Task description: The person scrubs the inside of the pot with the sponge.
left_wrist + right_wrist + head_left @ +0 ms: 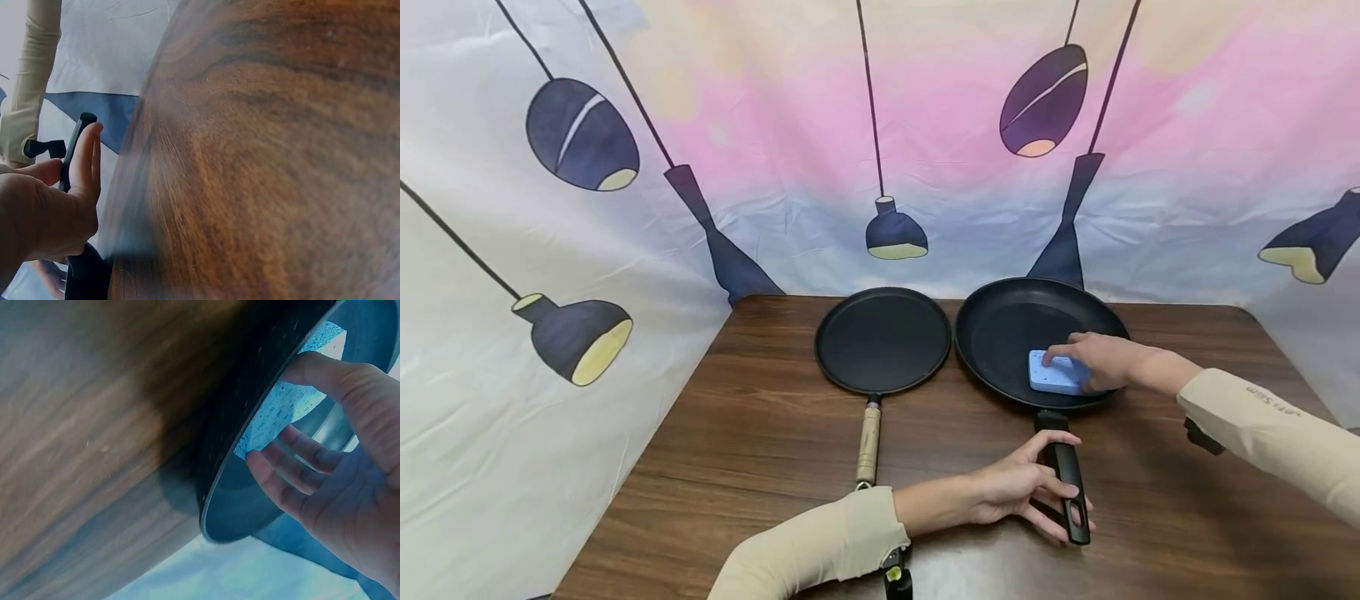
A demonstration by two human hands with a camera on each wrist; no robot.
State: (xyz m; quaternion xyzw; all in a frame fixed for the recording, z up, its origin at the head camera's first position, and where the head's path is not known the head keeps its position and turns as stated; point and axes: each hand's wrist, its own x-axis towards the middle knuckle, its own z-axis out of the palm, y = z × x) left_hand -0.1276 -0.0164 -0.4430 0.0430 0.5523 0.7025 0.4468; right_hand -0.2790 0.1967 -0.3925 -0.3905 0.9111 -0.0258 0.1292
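Note:
A black frying pan (pixel 1011 321) lies on the table at the right, its handle pointing toward me. My left hand (pixel 1011 490) holds the pan's black handle (pixel 1064 467), thumb on one side and fingers on the other. The left wrist view shows that hand (pixel 50 212) at the handle (pixel 74 153) from the side. Inside the pan, my right hand (pixel 1108 362) grips a light blue sponge (pixel 1054 377) against the near right part of the cooking surface. In the right wrist view, thumb and fingers straddle the speckled sponge (pixel 281 412), just inside the pan's rim (pixel 205 519).
Left of the frying pan, close beside its rim, lies a flat black crepe pan (pixel 883 342) with a wooden handle (pixel 868 442). Both are on a brown wooden table (pixel 760 433). A cloth backdrop (pixel 790 167) printed with lamps hangs along the table's back edge.

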